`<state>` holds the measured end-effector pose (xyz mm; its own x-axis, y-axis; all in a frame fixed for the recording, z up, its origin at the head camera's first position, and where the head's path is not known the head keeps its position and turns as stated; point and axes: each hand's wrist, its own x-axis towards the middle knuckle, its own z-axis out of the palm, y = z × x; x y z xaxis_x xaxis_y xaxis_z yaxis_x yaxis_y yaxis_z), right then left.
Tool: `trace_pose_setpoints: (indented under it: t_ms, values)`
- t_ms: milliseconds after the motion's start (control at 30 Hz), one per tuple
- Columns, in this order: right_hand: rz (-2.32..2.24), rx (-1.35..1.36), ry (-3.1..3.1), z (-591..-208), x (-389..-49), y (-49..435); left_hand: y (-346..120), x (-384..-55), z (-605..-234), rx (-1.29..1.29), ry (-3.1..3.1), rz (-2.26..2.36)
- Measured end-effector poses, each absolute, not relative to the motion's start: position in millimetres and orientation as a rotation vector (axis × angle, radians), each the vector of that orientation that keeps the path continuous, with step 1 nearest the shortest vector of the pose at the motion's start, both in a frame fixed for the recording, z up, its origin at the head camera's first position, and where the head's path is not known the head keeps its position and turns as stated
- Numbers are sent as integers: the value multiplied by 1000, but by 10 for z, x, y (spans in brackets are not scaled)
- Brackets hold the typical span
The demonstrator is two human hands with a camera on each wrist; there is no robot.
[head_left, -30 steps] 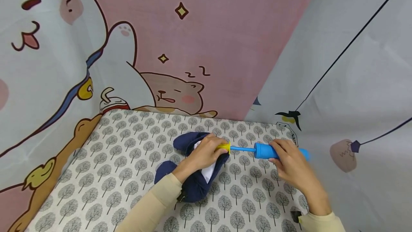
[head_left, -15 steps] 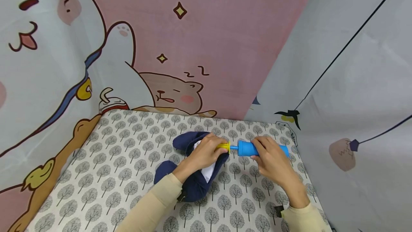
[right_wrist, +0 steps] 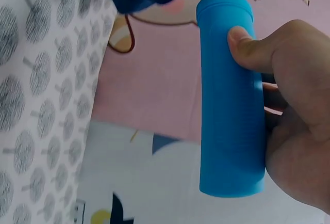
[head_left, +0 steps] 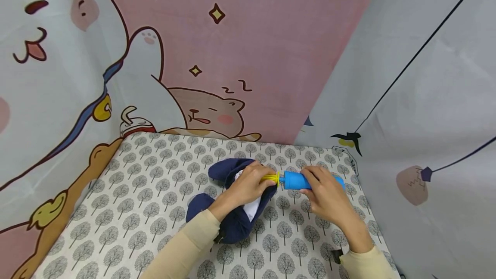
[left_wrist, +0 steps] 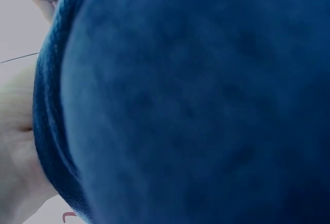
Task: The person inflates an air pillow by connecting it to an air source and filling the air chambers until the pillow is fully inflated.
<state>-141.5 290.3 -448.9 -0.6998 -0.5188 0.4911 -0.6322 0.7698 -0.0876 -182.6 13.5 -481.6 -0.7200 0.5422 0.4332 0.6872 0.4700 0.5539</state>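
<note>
A blue and yellow hand air pump point(head_left: 294, 180) lies level between the hands. My left hand point(head_left: 249, 182) grips its yellow end point(head_left: 271, 178), right over the white inner part point(head_left: 252, 207) of a navy, U-shaped cloth neck pillow point(head_left: 234, 223). Around the blue barrel point(right_wrist: 227, 105) curls my right hand point(right_wrist: 304, 69), thumb along its side. Only a short piece of the blue rod point(head_left: 281, 179) shows between barrel and yellow end. Navy cloth point(left_wrist: 196, 105) fills most of the left wrist view and hides the left fingertips. The pump's tip is hidden.
A tree-print cloth point(head_left: 155, 210) covers the table. Cartoon-print curtains point(head_left: 271, 55) hang close behind it and along both sides. Near the right sleeve lies a small black item point(head_left: 337, 256).
My right hand has pushed the blue barrel left toward the yellow end, and the long exposed rod has slid almost fully in. The left hand and pillow have barely moved.
</note>
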Motion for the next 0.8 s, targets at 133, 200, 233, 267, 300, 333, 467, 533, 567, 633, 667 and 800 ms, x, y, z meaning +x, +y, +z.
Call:
trace_pose_setpoints:
  t_ms: [133,200,233,267,300,333,467,533,567,633,667,800]
  values:
    - [370,840,-2528,-4491,-1363,3090,145,-1796,-4781,-1035,-2570,-1063]
    - [373,839,-2518,-4496,-1335,3193,144,-1795,-4789,-1037,-2561,-1068]
    - [373,833,-2518,-4498,-1320,3239,147,-1823,-4844,-1046,-2540,-1066]
    - [375,827,-2520,-4502,-1308,3287,145,-1828,-4858,-1049,-2526,-1068]
    - [382,819,-2522,-4503,-1295,3331,138,-1848,-4901,-1059,-2501,-1066]
    - [388,813,-2523,-4504,-1284,3371,134,-1865,-4935,-1068,-2479,-1068]
    - [397,773,-2538,-4502,-1253,3515,102,-1825,-4883,-1059,-2464,-1072]
    - [397,754,-2538,-4492,-1241,3578,88,-1798,-4828,-1049,-2469,-1083]
    - [398,743,-2540,-4485,-1237,3613,81,-1784,-4803,-1042,-2473,-1081]
    - [405,724,-2548,-4466,-1223,3675,73,-1810,-4853,-1036,-2450,-1100]
    - [410,713,-2555,-4454,-1217,3704,67,-1819,-4866,-1036,-2446,-1100]
    - [437,686,-2580,-4402,-1192,3778,60,-1881,-4978,-1036,-2405,-1128]
